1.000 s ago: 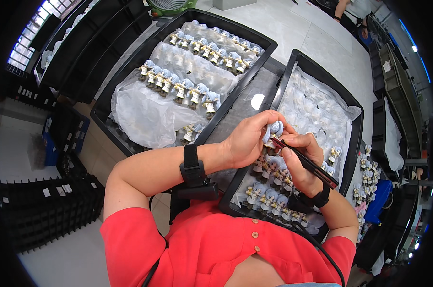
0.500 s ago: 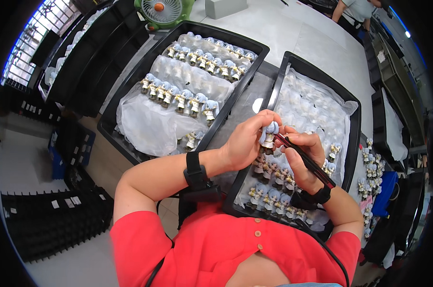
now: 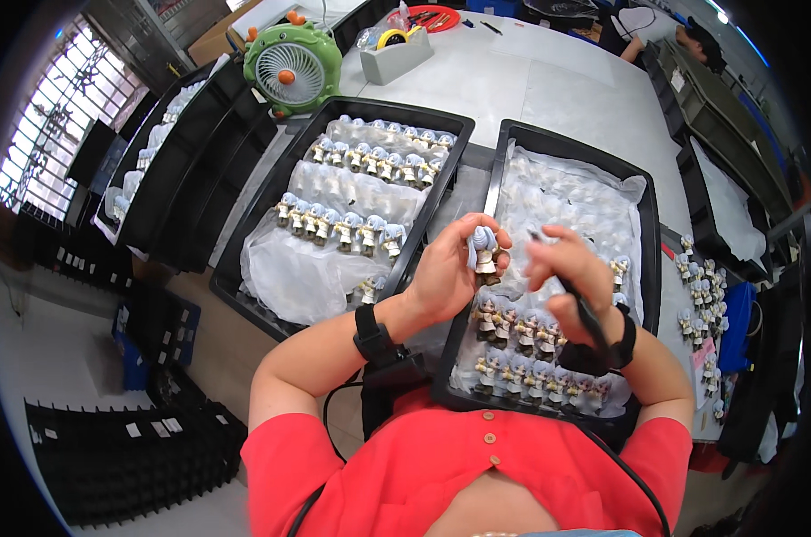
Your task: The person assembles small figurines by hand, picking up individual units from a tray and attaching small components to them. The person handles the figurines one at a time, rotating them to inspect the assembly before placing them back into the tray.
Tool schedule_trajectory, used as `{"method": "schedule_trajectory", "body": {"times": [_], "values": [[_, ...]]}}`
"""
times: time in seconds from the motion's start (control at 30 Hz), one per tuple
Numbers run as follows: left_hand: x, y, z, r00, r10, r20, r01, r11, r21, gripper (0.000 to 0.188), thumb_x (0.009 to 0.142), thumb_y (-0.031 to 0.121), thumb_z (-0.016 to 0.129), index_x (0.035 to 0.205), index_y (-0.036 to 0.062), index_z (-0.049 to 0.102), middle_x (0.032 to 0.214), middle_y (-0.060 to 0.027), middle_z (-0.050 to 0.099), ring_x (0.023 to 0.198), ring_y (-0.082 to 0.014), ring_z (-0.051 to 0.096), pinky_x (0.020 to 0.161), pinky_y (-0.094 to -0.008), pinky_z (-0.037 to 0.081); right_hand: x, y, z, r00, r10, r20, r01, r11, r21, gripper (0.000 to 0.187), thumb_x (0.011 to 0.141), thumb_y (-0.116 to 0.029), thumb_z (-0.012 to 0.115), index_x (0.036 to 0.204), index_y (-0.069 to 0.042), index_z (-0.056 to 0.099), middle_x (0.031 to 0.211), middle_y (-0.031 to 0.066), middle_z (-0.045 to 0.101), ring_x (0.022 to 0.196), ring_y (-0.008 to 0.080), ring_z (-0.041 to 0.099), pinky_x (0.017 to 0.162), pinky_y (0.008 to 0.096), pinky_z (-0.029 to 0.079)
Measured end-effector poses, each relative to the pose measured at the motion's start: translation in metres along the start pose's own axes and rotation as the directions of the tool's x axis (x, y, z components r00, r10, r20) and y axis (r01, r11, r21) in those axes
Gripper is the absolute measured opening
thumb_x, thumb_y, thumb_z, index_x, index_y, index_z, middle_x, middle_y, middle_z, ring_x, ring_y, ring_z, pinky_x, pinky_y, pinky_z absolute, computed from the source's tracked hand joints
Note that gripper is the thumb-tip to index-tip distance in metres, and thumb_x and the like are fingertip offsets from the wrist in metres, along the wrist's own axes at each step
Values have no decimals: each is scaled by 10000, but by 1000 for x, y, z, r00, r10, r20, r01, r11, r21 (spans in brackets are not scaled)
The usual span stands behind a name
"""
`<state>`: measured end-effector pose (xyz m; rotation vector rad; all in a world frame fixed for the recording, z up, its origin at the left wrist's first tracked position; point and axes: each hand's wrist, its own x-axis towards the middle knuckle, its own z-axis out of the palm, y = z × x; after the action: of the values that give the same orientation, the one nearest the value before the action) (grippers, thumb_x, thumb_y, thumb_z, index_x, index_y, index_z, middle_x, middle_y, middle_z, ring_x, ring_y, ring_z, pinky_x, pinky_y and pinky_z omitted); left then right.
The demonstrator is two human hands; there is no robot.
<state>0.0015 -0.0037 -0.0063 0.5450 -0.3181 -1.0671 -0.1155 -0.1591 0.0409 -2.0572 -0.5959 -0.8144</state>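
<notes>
Between the thumb and fingers of my left hand (image 3: 446,268) is a small figurine (image 3: 482,251) with pale blue hair, a white outfit and dark feet. It is upright, its hair side partly showing. Just right of it, my right hand (image 3: 568,268) is smeared by motion but closed round a slim dark pen-like tool (image 3: 586,313), its tip end apart from the figurine. Below both hands, rows of similar figurines (image 3: 529,331) stand in the right black tray (image 3: 649,268). Its far part is covered by thin translucent sheeting (image 3: 571,192).
A second black tray (image 3: 464,134) at the left holds more figurines between sheets. Beyond it stand a green fan (image 3: 294,67) and a grey holder with tape (image 3: 396,61). Loose figurines (image 3: 703,291) crowd the right table edge. Another person (image 3: 652,31) is at the far right.
My right hand and its tool have drawn away from the figurine to the right. The left hand has shifted slightly left with the figurine turned. The view has tilted up.
</notes>
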Motion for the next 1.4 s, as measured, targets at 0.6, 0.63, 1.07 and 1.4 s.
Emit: {"method": "schedule_trajectory", "body": {"times": [0.6, 0.63, 1.07, 1.4], "values": [[-11, 10, 28, 999, 31, -16, -32, 999, -13, 408, 992, 294, 388, 1361, 152, 287, 1333, -136, 406, 1111, -266, 518, 960, -459, 426, -7, -6, 18, 892, 424, -155, -361, 876, 321, 222, 864, -46, 586, 1082, -22, 620, 946, 65, 620, 828, 108, 579, 734, 241, 464], [-10, 10, 25, 1000, 20, -5, -20, 996, -90, 382, 992, 303, 385, 1332, 141, 324, 1322, -142, 420, 1124, -270, 510, 970, -458, 417, -9, -3, 20, 910, 379, -166, -335, 911, 241, 226, 854, -36, 592, 1079, -25, 623, 933, 66, 618, 820, 113, 582, 725, 242, 466], [-12, 5, 31, 994, 83, -76, -79, 995, 62, 332, 990, 289, 396, 1261, 99, 380, 1343, -129, 420, 1212, -289, 462, 1000, -426, 401, -21, 15, 28, 952, 196, -236, -164, 976, 146, 312, 767, 31, 642, 1069, -30, 597, 991, 112, 618, 876, 189, 623, 744, 284, 488], [-10, 4, 26, 983, 65, -173, -37, 986, 162, 283, 950, 173, 464, 1192, 40, 402, 1250, -146, 494, 1136, -242, 521, 989, -388, 424, -19, 8, 26, 874, 468, -130, -342, 782, 520, 259, 891, -5, 542, 1148, 10, 512, 1060, 108, 605, 1021, 153, 591, 898, 281, 464]]}}
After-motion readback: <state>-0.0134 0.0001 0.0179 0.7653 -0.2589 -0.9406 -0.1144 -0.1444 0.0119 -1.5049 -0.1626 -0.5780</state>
